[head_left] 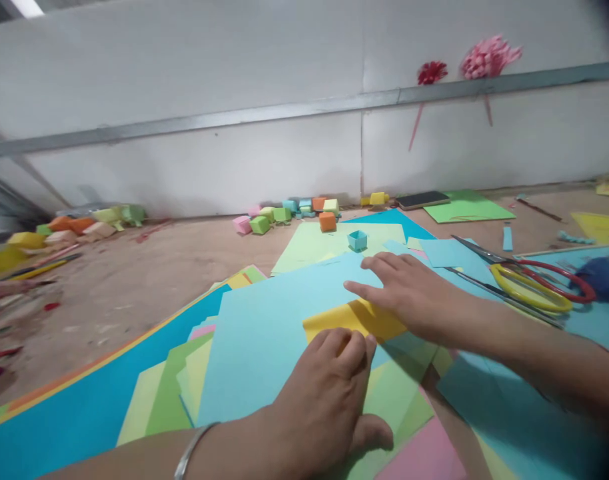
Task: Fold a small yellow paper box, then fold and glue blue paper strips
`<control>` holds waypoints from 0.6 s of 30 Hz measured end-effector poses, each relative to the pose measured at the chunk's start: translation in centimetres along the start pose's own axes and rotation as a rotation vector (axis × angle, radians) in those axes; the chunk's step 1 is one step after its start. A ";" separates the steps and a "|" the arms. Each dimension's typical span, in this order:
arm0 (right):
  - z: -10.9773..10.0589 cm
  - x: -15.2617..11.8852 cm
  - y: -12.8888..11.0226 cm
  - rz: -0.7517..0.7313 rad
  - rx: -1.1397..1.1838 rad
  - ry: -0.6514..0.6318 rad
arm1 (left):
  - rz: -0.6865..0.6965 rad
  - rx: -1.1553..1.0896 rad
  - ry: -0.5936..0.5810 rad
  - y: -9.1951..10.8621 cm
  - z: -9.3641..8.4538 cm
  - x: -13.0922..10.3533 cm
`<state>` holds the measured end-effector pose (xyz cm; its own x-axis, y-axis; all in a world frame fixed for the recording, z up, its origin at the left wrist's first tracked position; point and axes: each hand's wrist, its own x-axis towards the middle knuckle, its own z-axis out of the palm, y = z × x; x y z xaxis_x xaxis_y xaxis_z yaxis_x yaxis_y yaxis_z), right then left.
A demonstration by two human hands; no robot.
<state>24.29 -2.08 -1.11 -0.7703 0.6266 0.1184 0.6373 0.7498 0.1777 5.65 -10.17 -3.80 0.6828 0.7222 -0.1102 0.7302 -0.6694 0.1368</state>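
Observation:
A folded yellow paper strip (pixel 352 319) lies over a large light blue sheet (pixel 257 333), with both hands at it. My left hand (pixel 329 390), a silver bangle on its wrist, has its fingers curled down on the near edge of the yellow paper; its thumb sticks out to the side. My right hand (pixel 409 290) rests at the strip's right end, fingers apart and reaching over the blue sheet. The undersides of both hands are hidden. Just beyond the right fingertips stands a small open blue paper box (pixel 357 241).
Red-and-yellow-handled scissors (pixel 529 287) lie at the right. Small paper cubes (pixel 284 213) line the wall, more sit far left. A dark phone-like slab (pixel 423 199) touches a green sheet (pixel 469 207). Two paper flowers (pixel 489 59) hang at a metal rail.

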 end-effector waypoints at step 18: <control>3.0 -2.3 -5.7 0.027 -0.358 -0.082 | 0.036 -0.018 0.075 -0.5 0.1 -0.1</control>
<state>22.51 -7.12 -5.30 -0.7399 0.6708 0.0515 0.5975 0.6201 0.5084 5.26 -9.91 -3.97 0.7041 0.7094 -0.0311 0.7043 -0.6921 0.1576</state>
